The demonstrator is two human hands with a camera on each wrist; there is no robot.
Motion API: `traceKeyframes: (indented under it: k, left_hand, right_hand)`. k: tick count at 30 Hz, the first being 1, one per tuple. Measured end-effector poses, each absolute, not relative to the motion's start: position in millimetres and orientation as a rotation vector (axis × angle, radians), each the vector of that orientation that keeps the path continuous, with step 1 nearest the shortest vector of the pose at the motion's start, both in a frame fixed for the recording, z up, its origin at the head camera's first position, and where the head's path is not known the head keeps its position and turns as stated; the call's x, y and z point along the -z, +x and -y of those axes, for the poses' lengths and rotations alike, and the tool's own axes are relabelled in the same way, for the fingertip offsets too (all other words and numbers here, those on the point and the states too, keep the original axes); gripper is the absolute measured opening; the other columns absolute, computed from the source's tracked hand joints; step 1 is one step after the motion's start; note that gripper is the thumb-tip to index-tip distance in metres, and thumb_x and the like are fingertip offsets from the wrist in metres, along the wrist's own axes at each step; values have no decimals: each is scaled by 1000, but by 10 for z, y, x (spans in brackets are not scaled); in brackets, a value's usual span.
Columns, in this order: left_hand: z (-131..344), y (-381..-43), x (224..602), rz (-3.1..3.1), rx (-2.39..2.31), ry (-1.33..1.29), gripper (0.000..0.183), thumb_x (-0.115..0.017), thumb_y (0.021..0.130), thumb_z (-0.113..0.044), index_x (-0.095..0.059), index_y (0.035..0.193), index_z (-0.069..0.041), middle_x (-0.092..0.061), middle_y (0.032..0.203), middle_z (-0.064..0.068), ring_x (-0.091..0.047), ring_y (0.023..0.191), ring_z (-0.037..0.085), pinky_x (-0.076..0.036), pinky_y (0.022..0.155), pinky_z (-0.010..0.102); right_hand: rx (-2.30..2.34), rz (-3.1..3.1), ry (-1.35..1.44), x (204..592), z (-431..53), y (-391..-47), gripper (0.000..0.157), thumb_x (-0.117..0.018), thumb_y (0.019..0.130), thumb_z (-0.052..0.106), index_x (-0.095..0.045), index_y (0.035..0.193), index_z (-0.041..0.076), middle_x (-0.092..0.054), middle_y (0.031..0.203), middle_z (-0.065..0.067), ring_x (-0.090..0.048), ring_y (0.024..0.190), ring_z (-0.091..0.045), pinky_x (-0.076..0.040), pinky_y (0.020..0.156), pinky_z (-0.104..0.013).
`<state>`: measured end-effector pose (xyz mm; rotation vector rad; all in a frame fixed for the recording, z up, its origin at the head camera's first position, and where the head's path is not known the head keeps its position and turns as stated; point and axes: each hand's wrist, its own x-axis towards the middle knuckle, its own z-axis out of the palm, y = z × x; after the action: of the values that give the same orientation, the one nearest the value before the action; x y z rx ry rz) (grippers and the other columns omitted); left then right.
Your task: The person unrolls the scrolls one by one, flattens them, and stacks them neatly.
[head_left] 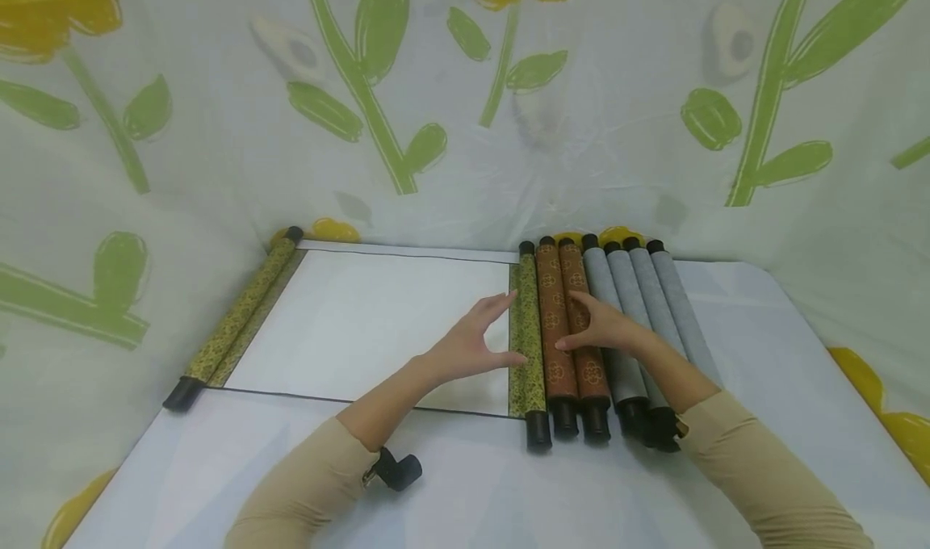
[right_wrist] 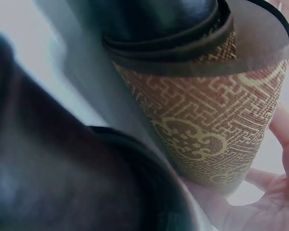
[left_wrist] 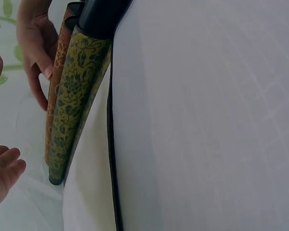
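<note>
A hanging scroll with yellow-green patterned ends lies unrolled, its white sheet (head_left: pixel 378 315) between a left roller (head_left: pixel 243 315) and a right roller (head_left: pixel 533 331). My left hand (head_left: pixel 468 343) hovers over the sheet's right part, thumb and fingers spread wide, fingertips near the right roller. Two rolled brown scrolls with gold motifs, a left one (head_left: pixel 554 323) and a right one (head_left: pixel 590 371), lie alongside. Over the right brown scroll is my right hand (head_left: pixel 603 323), thumb and fingers apart in a C shape. In the right wrist view, its fingers (right_wrist: pixel 286 127) appear beside the brown scroll.
Several rolled grey scrolls (head_left: pixel 672 291) with black end knobs lie right of the brown ones, partly under my right forearm. All rest on a white table (head_left: pixel 741 315). Behind stands a pale curtain (head_left: pixel 617 145) printed with flowers and leaves.
</note>
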<state>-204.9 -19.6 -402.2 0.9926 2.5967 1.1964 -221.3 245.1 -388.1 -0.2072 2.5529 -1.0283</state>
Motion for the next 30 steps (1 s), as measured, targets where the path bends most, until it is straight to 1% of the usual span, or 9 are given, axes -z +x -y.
traceKeyframes:
  k: [3,6,10,15,17,24,30]
  left_hand:
    - [97,-2051,4046,-2573,-1173,1016,94,-72,80,-45,-17,153,-24,-21,156,8,-28,140,30,-34,106,51]
    - [-1,-2062,4071,-2575,-1121,1030,94,-71,80,-47,-16,153,-23,-19,156,11,-29,139,33,-36,104,52]
    - [-142,-2080,4101,-2571,-1045,1027,95,-69,80,-51,-13,153,-28,-18,156,11,-29,138,36,-38,102,53]
    - [-308,-2104,4115,-2550,-1015,1002,94,-69,79,-54,-13,152,-32,-19,156,7,-27,139,33,-37,103,52]
    - [-362,-2112,4116,-2546,-1007,993,93,-69,79,-54,-15,152,-32,-19,156,6,-27,140,32,-37,103,51]
    - [-529,-2149,4089,-2561,-938,896,96,-69,78,-55,-16,152,-26,-20,155,12,-32,137,31,-42,101,46]
    - [-640,-2193,4074,-2602,-792,923,92,-70,80,-51,-23,151,-17,-24,151,20,-33,136,31,-41,102,43]
  right_hand:
    - [1023,-2554,-210,3892,-2449,-2217,107,-77,78,35,-7,150,-1,-10,151,-33,-16,136,-51,-26,102,-65]
    - [1011,-2564,-212,3897,-2442,-2218,108,-77,77,36,-7,150,-2,-11,151,-33,-16,136,-51,-26,103,-65]
    - [994,-2572,-213,3896,-2435,-2221,108,-77,78,37,-7,150,-2,-12,151,-33,-17,136,-51,-27,102,-65]
    - [985,-2568,-220,3882,-2426,-2212,106,-76,79,36,-7,150,0,-12,151,-33,-18,135,-52,-29,100,-65]
    - [998,-2560,-230,3874,-2423,-2210,105,-76,79,35,-7,150,0,-11,151,-33,-17,135,-52,-29,100,-65]
    - [1011,-2554,-231,3862,-2433,-2223,106,-76,79,36,-6,151,1,-10,152,-32,-16,136,-52,-29,101,-65]
    - [1043,-2535,-239,3863,-2457,-2214,105,-76,80,33,-5,151,1,-6,153,-31,-12,137,-51,-26,102,-65]
